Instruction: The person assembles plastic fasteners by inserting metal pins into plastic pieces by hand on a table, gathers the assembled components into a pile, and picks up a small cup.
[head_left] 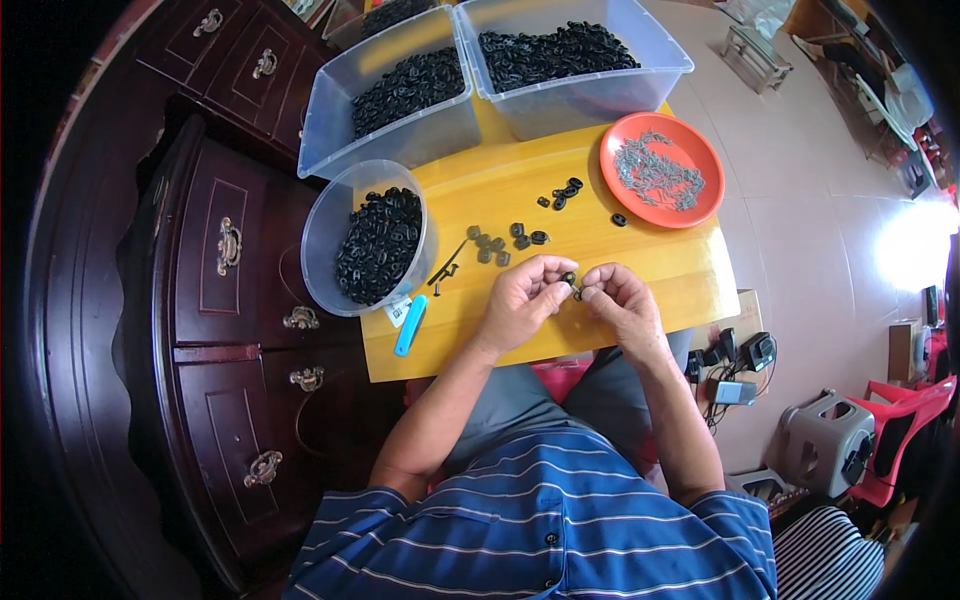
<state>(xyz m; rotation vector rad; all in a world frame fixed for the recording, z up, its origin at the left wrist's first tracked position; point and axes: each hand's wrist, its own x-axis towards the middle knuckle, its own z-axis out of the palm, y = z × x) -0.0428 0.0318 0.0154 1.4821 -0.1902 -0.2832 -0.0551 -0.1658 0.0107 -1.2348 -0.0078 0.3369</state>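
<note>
A yellow wooden table carries everything, and most of the stock on it looks untouched. Along its far edge stand two clear rectangular bins, each holding a deep layer of small black ring-like parts, and at the left edge a round clear tub is more than half full of the same black pieces. At the far right corner sits an orange plate spread with a thin heap of small grey metal bits. Toward the near left edge lies a blue pen-like tool, with a couple of dark screws or pins just beyond it. In the middle of the table two loose clusters of black parts lie apart from the bins, only about a dozen or so; whether these are finished pieces or ones waiting cannot be told. By that count the work seems early, with far more left than done. At the near edge the left hand and right hand meet, fingertips of both pinched together on one small black part held between them just above the tabletop.
</note>
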